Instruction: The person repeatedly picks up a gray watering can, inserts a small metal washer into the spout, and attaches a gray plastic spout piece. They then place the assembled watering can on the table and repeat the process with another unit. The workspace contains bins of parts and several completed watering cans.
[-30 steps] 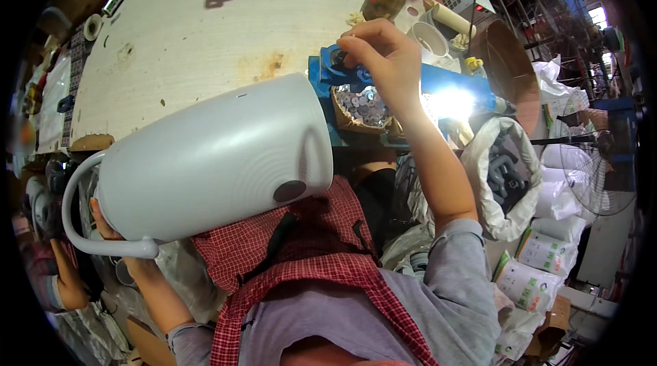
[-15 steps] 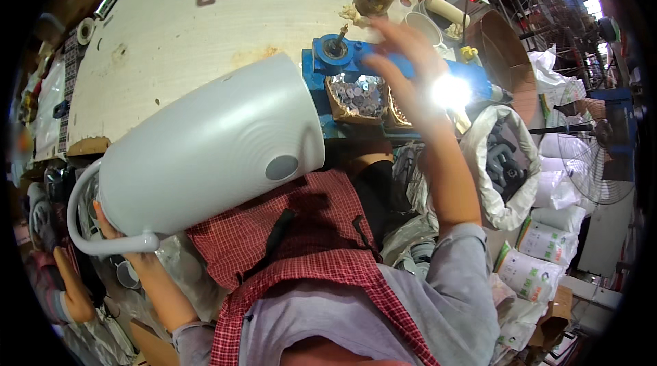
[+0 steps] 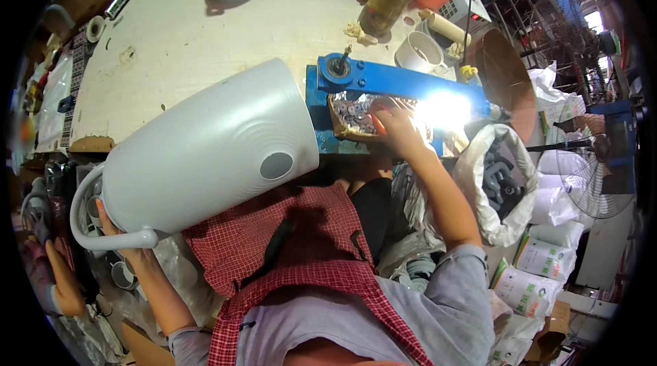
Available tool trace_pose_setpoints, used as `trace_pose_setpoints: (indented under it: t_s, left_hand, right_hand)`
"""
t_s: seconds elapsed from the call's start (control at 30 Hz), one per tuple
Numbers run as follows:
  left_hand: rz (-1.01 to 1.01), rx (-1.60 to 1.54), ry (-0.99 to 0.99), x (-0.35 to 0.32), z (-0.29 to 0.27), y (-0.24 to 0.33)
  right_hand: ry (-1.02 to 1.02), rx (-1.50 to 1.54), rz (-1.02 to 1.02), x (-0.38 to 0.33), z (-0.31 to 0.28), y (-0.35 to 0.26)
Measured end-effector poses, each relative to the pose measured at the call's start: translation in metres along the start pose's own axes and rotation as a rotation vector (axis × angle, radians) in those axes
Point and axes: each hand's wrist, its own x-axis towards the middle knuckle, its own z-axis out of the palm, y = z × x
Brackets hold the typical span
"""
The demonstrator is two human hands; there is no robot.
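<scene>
The left hand (image 3: 111, 224) props the left end of a big grey tub (image 3: 205, 154) beside its loop handle (image 3: 116, 239), maybe so it won't roll. I can't tell if those fingers squeeze. The tub lies sideways by the red checked apron (image 3: 226, 243), near the blue machine (image 3: 393, 80). The right hand (image 3: 400, 128) dips into small round bits (image 3: 351, 113), perhaps kept close for easy reach; I can't tell if its fingers pinch any.

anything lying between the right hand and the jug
Yes: across the view, the box of discs and part of the blue base lie between the right hand and the jug. One view doesn't settle their heights.
</scene>
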Motion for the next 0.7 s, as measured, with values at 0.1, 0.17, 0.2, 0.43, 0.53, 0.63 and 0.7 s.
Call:
trace_pose_setpoints:
  t_s: [0.1,0.17,0.2,0.43,0.53,0.63,0.7]
  left_hand:
    - [-0.11,-0.109,0.037,0.002,0.012,0.0]
    - [-0.135,-0.125,0.089,0.006,0.021,-0.001]
    - [-0.123,-0.108,0.124,0.008,0.024,-0.003]
    - [-0.081,-0.128,0.115,0.016,0.02,-0.007]
    - [-0.119,-0.15,0.103,0.018,0.02,-0.008]
    - [-0.132,-0.151,0.099,0.014,0.029,-0.009]
    - [-0.021,-0.042,0.136,0.008,0.037,-0.01]
  right_hand:
    - [0.297,0.095,-0.053,0.019,-0.044,-0.023]
    - [0.5,0.105,-0.116,0.04,-0.065,-0.032]
    - [0.541,0.074,-0.133,0.055,-0.071,-0.031]
    - [0.614,0.066,-0.281,0.106,-0.059,-0.029]
    - [0.593,0.034,-0.267,0.101,-0.054,-0.026]
    - [0.58,0.028,-0.251,0.098,-0.05,-0.024]
    - [0.622,0.017,-0.278,0.099,-0.049,-0.024]
